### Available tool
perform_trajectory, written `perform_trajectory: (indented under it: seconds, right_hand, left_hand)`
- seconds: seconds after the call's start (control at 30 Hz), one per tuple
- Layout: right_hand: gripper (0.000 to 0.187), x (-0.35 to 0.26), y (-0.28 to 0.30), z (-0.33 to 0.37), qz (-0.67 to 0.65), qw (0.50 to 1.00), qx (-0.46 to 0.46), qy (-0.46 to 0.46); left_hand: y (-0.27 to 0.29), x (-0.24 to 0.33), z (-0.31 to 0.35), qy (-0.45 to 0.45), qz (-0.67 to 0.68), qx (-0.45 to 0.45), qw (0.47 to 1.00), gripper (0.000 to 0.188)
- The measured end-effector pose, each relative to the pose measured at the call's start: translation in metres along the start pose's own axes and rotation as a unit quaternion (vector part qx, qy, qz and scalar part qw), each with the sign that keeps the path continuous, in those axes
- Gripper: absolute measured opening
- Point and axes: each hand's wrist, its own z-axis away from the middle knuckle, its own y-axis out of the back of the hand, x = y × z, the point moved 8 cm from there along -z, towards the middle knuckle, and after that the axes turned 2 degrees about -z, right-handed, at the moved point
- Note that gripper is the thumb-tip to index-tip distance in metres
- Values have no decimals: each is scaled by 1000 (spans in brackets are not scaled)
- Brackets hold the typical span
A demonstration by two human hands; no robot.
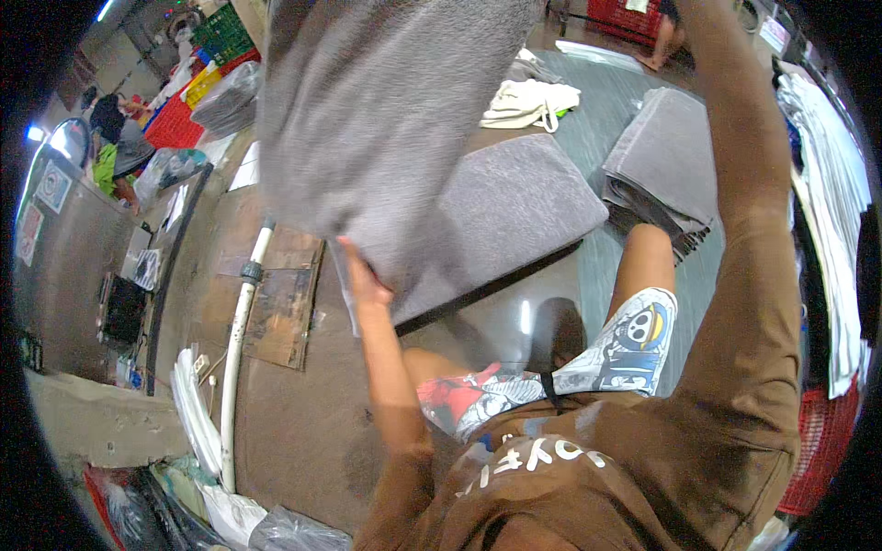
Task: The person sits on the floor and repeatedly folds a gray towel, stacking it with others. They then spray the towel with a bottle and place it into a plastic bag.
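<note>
A large grey towel [377,110] hangs raised in front of me, filling the upper middle of the head view. My left hand [369,283] grips its lower edge, with part of the fingers hidden by the cloth. My right arm reaches up past the top edge, so my right hand is out of sight. Behind and below the raised towel, another grey towel [528,197] lies flat and folded over a low surface. To its right sits a pile of folded grey towels [663,151] on the grey-green tabletop [602,101].
A white cloth [533,103] lies beyond the flat towel. On the left are a white pipe [241,340], a cardboard sheet [285,317] and a desk with a dark screen [124,310]. White fabric [831,211] hangs at right above a red crate [818,445]. Other people work farther back.
</note>
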Motion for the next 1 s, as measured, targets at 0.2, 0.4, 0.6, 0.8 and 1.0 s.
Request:
perform_trajectory:
  seconds: [0.2, 0.4, 0.6, 0.8, 1.0]
  right_hand:
    - [70, 66, 264, 15, -185, 979, 62, -52]
    - [69, 258, 510, 291, -175, 869, 443, -134]
    - [59, 228, 572, 391, 186, 798, 537, -199]
    - [49, 168, 571, 368, 726, 597, 278, -200]
    - [31, 198, 547, 368, 665, 688, 182, -227]
  left_hand:
    - [27, 116, -3, 34, -32, -119, 992, 64]
    - [170, 0, -25, 191, -227, 5, 955, 59]
    - [234, -64, 43, 45, -309, 265, 912, 38]
    - [212, -60, 50, 98, -391, 147, 903, 38]
    - [242, 6, 54, -29, -526, 157, 836, 35]
